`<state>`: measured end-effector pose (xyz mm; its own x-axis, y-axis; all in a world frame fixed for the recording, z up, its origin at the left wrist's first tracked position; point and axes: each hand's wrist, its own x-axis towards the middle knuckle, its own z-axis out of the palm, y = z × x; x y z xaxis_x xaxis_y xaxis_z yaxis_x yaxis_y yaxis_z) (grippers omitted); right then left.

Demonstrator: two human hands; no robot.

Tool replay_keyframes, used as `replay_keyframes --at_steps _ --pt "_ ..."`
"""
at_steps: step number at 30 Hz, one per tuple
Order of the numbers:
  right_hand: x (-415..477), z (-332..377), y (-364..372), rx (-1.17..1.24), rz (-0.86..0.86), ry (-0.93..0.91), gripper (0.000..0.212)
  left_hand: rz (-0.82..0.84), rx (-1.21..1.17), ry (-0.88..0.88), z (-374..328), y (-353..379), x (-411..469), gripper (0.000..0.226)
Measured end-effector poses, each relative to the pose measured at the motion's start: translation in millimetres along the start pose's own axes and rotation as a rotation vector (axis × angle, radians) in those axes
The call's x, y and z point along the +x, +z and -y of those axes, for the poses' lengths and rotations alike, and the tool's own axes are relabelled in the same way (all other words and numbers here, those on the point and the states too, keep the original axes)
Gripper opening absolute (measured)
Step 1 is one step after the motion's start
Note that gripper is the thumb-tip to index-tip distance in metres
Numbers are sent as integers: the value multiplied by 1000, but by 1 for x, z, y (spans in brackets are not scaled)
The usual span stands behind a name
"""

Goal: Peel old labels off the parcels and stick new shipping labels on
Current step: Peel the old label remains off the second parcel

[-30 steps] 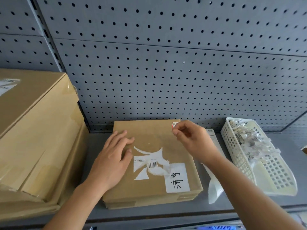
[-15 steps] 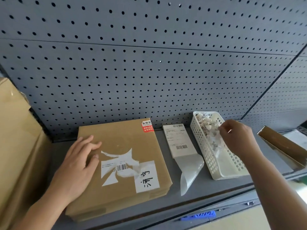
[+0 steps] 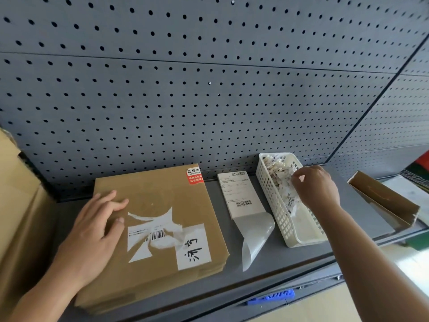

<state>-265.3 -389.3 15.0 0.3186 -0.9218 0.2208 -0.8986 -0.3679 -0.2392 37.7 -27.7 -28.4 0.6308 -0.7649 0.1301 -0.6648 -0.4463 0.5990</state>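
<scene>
A flat cardboard parcel (image 3: pixel 162 201) lies on the grey shelf (image 3: pixel 278 259). On it are a torn old barcode label (image 3: pixel 157 235), a white handwritten label (image 3: pixel 193 246) and a red sticker (image 3: pixel 194 175) at the far right corner. My left hand (image 3: pixel 92 231) rests flat on the parcel's left side, fingers straight. My right hand (image 3: pixel 315 189) hovers over the white basket (image 3: pixel 301 240), thumb and forefinger pinched on paper scraps (image 3: pixel 278 168) in it. A new shipping label (image 3: pixel 239 194) lies between parcel and basket, its backing (image 3: pixel 253 235) partly peeled and curling.
A large carton (image 3: pixel 18 205) stands at the left edge, close to the parcel. An open cardboard box (image 3: pixel 383 201) sits to the right of the basket. A grey pegboard (image 3: pixel 209 89) closes off the back of the shelf.
My right hand left the parcel's far right corner and went right to the basket. The view swung right. My left hand stayed flat on the parcel.
</scene>
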Motion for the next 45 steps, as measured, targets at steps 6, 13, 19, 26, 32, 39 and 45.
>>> replay_keyframes --at_steps 6,13,19,26,32,39,45 --pt "-5 -1 6 42 -32 -16 25 -1 5 0 0 0 0 33" --pt "-9 3 -4 158 -150 -30 25 -2 -2 -4 0 0 0 32" --pt "-9 17 -11 251 -171 -62 22 6 -1 -14 -2 -1 0 31" --pt "-12 45 -14 341 -148 -150 20 17 -5 -30 -3 -1 0 31" --pt "-19 80 -12 358 -142 -268 19 35 0 -39 -3 -2 -1 34" --pt "-40 133 -3 444 -77 -459 20 32 -5 -47 -4 -2 -2 36" --pt "-64 181 12 495 73 -618 18 35 -9 -62 -7 -3 -3 39"
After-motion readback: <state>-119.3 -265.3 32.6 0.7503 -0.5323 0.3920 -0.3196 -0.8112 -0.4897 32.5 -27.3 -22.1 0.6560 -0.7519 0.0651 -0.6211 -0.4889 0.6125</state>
